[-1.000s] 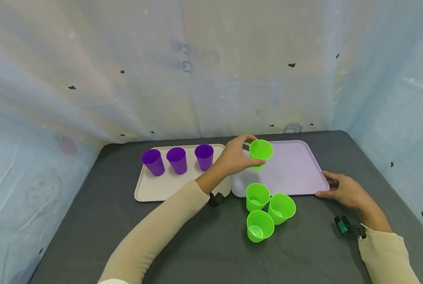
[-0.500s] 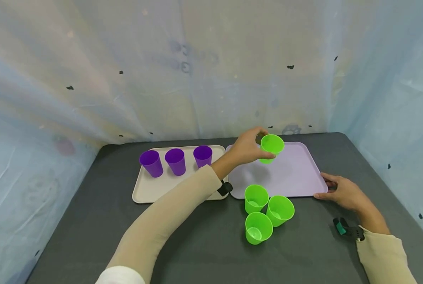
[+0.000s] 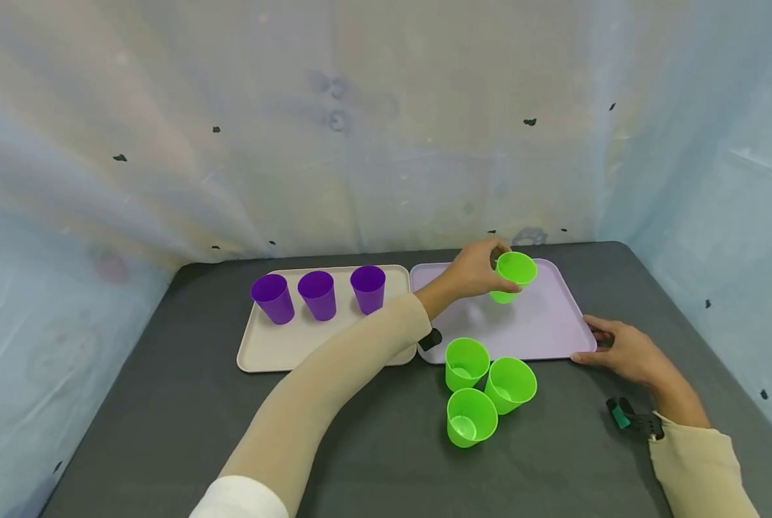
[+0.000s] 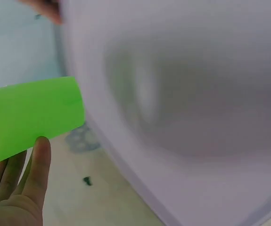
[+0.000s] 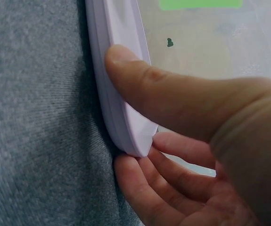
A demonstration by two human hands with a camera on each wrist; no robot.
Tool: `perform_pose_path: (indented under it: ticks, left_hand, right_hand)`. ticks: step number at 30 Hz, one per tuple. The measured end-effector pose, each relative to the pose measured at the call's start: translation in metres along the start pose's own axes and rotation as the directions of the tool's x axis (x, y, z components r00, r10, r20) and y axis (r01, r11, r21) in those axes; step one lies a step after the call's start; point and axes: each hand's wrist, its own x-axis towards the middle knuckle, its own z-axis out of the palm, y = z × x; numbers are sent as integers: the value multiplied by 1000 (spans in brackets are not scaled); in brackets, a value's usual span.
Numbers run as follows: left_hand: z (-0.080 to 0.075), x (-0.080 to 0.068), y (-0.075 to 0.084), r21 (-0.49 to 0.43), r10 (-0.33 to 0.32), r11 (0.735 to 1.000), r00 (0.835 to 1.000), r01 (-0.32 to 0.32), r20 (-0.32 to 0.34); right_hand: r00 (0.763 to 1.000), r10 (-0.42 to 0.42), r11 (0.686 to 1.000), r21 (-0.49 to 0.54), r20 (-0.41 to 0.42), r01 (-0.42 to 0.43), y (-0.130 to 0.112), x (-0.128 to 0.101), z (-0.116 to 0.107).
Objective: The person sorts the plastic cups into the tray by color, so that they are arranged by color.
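My left hand (image 3: 473,272) grips a green cup (image 3: 516,269) between thumb and fingers, over the back right part of the lavender tray (image 3: 550,327). In the left wrist view the cup (image 4: 36,113) lies across the fingers (image 4: 40,165), apart from the tray's surface. At the tray's near right corner, my right hand (image 3: 633,354) holds the rim. The right wrist view has the thumb (image 5: 140,77) on the near edge and the other fingers around the corner. Three more green cups stand upright on the dark cloth: one near the tray (image 3: 466,363), two closer to me (image 3: 511,385) (image 3: 472,417).
Left of the lavender tray lies a cream tray (image 3: 275,352), carrying three purple cups (image 3: 273,298) in a row along its back. A dark cloth (image 3: 386,460) covers the table. Pale plastic sheeting (image 3: 424,180) hangs behind and at both sides.
My left hand has carried the green cup rightward across the lavender tray, rising a little and then coming slightly down. My right hand keeps its hold on the tray corner.
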Motion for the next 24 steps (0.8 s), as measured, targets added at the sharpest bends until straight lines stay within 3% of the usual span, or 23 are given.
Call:
perform_pose_path:
  ticks: [9,17,24]
  left_hand:
    - [11,20,9,70,-35,997,999,34,16]
    - [16,36,17,79,-56,995,998,53,40]
    - [21,43,14,-9,-152,988,988,152,-41]
  right_hand:
    - [1000,-7,1000,-23,-1,7,1,-3,-6]
    - [1000,1,1000,-29,15,-1,0,-2,-5]
    - [1000,2,999,-34,8,-2,0,-2,-5]
